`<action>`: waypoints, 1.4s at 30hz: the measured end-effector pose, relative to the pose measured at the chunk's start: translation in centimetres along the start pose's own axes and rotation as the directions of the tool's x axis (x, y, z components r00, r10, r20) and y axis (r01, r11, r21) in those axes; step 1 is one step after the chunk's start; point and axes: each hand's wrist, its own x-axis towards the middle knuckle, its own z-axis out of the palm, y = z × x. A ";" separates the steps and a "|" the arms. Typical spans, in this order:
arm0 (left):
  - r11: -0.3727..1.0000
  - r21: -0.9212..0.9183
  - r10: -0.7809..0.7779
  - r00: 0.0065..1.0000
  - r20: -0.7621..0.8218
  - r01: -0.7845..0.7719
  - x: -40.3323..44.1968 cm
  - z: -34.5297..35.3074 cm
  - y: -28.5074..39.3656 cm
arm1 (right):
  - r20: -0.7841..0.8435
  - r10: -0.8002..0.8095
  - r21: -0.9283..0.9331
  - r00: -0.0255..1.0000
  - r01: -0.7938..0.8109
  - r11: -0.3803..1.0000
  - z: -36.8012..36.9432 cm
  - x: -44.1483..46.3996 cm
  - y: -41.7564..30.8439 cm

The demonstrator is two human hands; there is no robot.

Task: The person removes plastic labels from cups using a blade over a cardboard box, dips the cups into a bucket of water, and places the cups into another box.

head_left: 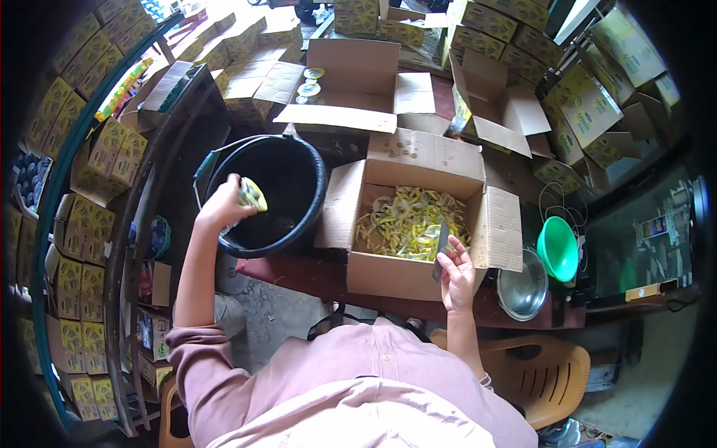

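Note:
My left hand (223, 204) is closed around a small round yellow-labelled item (252, 195), held over the near left side of a black bucket (320, 196). Its exact kind is hard to make out. On the other side, my right hand (456, 278) grips a flat dark grey blade (441, 250), upright above the near right part of an open cardboard box (396, 277). A heap of yellow-green strips (407, 216) lies inside that box. A clear piece with a yellow print (429, 240) sits just left of the blade.
A glass bowl (515, 295) and a green bowl (558, 250) stand right of the box. Behind, another open carton (351, 75) holds several round tubs (310, 88). Stacked yellow cartons (78, 291) line the left. An orange plastic chair (549, 373) is at my right.

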 end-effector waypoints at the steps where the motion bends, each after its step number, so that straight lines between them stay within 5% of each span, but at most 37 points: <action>1: 0.993 -0.119 0.018 0.996 -0.082 -0.028 0.0 0.5 -0.2 | -0.005 -0.006 0.000 1.000 0.006 1.000 -0.8 0.0 -0.4; 2: 0.977 -0.211 -0.037 0.981 -0.190 -0.004 0.0 1.1 -0.3 | -0.010 -0.013 0.002 1.000 0.013 1.000 -1.7 0.1 -0.8; 4: 0.995 -0.101 -0.025 0.921 -0.388 -0.016 -0.5 1.7 0.6 | -0.030 -0.017 0.006 0.999 0.017 1.000 -3.2 0.2 -1.7; 8: 0.900 -0.330 0.004 0.761 -0.649 -0.286 -1.1 3.1 3.7 | -0.047 -0.007 0.007 0.999 0.007 1.000 -5.1 0.6 -2.8; 12: 0.626 -0.650 -0.040 0.814 -0.580 -0.432 -2.7 5.3 9.9 | -0.009 -0.040 -0.055 0.999 0.040 0.998 -5.9 1.3 -3.4; 16: 0.233 -0.824 0.141 0.856 -0.496 -0.516 -2.7 10.0 16.3 | 0.054 -0.183 -0.261 0.982 0.190 0.946 -4.1 2.4 -5.0; 20: 0.434 -0.746 0.258 0.863 -0.435 -0.505 -3.3 12.2 21.5 | 0.232 -0.408 -0.451 0.883 0.469 0.759 -1.8 3.5 -6.9; 21: 0.597 -0.623 0.277 0.859 -0.431 -0.505 -3.9 11.7 22.4 | 0.315 -0.515 -0.519 0.797 0.599 0.610 -1.1 3.8 -7.8; 23: 0.588 -0.621 0.327 0.855 -0.403 -0.518 -3.7 12.1 23.4 | 0.509 -0.608 -0.582 0.609 0.764 0.279 -0.4 4.4 -9.3; 24: 0.615 -0.544 0.371 0.818 -0.439 -0.570 -3.6 12.1 23.6 | 0.605 -0.614 -0.579 0.508 0.809 0.099 -0.1 4.7 -9.8; 28: 0.607 -0.445 0.471 0.749 -0.467 -0.659 -3.6 10.8 24.6 | 0.827 -0.453 -0.474 0.333 0.847 -0.242 0.2 6.0 -11.4; 42: 0.626 -0.359 0.537 0.716 -0.446 -0.693 -1.0 8.6 25.8 | 0.881 -0.398 -0.413 0.257 0.828 -0.379 0.2 9.7 -11.8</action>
